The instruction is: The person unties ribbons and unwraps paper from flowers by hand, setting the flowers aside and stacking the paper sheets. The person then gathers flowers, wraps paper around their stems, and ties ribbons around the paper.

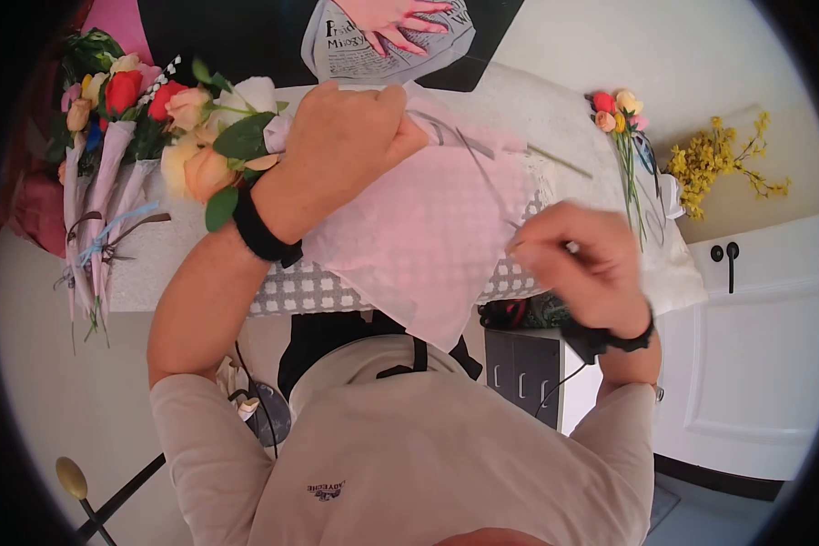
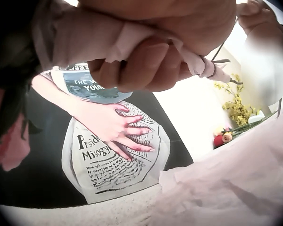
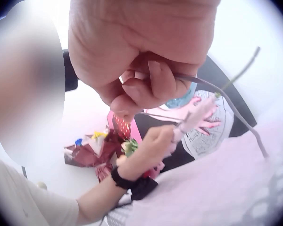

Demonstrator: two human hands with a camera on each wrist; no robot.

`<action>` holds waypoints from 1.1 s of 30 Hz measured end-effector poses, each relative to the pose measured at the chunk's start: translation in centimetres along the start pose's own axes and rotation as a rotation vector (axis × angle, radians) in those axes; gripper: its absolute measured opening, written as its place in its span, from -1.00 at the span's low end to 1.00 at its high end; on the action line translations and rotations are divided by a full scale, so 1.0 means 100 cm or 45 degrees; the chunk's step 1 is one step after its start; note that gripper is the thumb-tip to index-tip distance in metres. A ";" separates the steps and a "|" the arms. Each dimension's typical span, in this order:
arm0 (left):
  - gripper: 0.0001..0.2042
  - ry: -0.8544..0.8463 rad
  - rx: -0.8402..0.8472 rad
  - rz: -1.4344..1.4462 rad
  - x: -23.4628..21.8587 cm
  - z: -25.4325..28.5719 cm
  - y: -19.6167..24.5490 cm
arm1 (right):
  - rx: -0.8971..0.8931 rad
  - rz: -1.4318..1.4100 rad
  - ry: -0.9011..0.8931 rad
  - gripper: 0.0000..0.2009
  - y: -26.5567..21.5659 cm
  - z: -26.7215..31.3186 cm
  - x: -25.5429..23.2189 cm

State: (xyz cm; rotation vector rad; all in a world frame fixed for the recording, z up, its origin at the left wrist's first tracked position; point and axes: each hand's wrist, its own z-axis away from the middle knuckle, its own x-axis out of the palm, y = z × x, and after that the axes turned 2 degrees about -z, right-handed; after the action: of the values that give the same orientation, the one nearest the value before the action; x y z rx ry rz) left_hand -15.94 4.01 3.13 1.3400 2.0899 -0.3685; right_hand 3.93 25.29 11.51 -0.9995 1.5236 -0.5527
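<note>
My left hand [image 1: 350, 136] grips a small bouquet [image 1: 211, 173] of peach, cream and white artificial flowers round its wrapped stem. The pale pink wrapping paper [image 2: 127, 40] narrows beyond my fingers in the left wrist view, and a thin grey ribbon [image 2: 208, 68] circles it there. From the paper's narrow end a bare green stem [image 1: 560, 161] sticks out. My right hand [image 1: 587, 259], off to the right, pinches the grey ribbon [image 3: 240, 117] between curled fingers; one length runs toward the bouquet and a loose end hangs down. Below both hands lies a pink sheet [image 1: 419, 237].
Several wrapped bouquets [image 1: 100, 200] lie at the table's left. Loose flowers with long stems [image 1: 623, 136] rest at the right, near yellow blossom sprigs [image 1: 714, 168]. A black printed sheet [image 1: 237, 41] covers the back. A grey checked cloth [image 1: 300, 291] lies under the pink sheet.
</note>
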 end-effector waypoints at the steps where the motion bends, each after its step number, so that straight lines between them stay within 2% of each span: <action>1: -0.76 -0.004 0.101 0.007 0.000 -0.001 0.002 | -0.030 -0.070 0.073 -0.92 -0.006 0.000 -0.009; 2: -0.76 -0.006 0.108 0.017 0.001 -0.001 0.003 | 0.090 -0.138 0.252 -0.94 -0.022 -0.001 -0.015; 4: -0.76 -0.021 0.127 0.111 0.000 -0.002 0.005 | 0.045 -0.085 0.493 -0.92 -0.022 -0.010 -0.035; 6: -0.75 -0.008 0.102 0.170 -0.006 -0.005 0.004 | 0.075 -0.151 0.471 -0.91 -0.012 -0.014 -0.065; 8: -0.75 0.008 0.063 0.218 -0.009 -0.005 0.002 | 0.091 -0.142 0.472 -0.92 -0.002 -0.009 -0.069; 12: -0.78 -0.040 -0.152 0.293 0.002 0.002 0.003 | 0.184 -0.008 0.492 -0.94 -0.006 0.004 -0.039; 14: -0.81 -0.043 -0.216 0.349 0.004 0.002 0.006 | 0.200 -0.003 0.475 -0.96 -0.016 0.008 -0.025; 16: -0.77 -0.130 -0.317 0.276 0.003 0.002 0.010 | 0.105 0.023 0.360 -0.97 -0.020 0.009 -0.017; 17: -0.77 -0.130 -0.317 0.279 0.002 0.002 0.011 | 0.038 -0.024 0.337 -0.97 -0.018 0.007 -0.014; 24: -0.69 -0.166 -0.275 0.261 0.000 0.001 0.011 | 0.040 -0.089 0.211 -0.96 -0.029 -0.009 0.010; 26: -0.70 -0.152 -0.263 0.252 0.000 0.001 0.012 | 0.051 0.019 0.045 -0.94 -0.030 -0.010 0.017; 27: -0.70 -0.139 -0.284 0.254 0.000 0.001 0.012 | -0.024 0.129 -0.050 -0.92 -0.025 -0.011 0.021; 28: -0.70 -0.125 -0.306 0.256 0.000 0.002 0.011 | -0.024 0.130 -0.051 -0.92 -0.020 -0.012 0.027; 30: -0.70 -0.095 -0.319 0.262 0.001 0.002 0.011 | -0.247 0.214 -0.127 -0.91 -0.009 -0.014 0.042; 33: -0.71 -0.067 -0.337 0.282 0.001 0.002 0.011 | -0.247 0.262 -0.157 -0.90 0.009 -0.014 0.056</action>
State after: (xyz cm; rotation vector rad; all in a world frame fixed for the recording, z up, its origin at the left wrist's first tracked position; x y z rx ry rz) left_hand -14.90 4.43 2.99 1.3666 1.8491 -0.0308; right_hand 2.53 20.88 7.96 -0.9898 1.5674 -0.1975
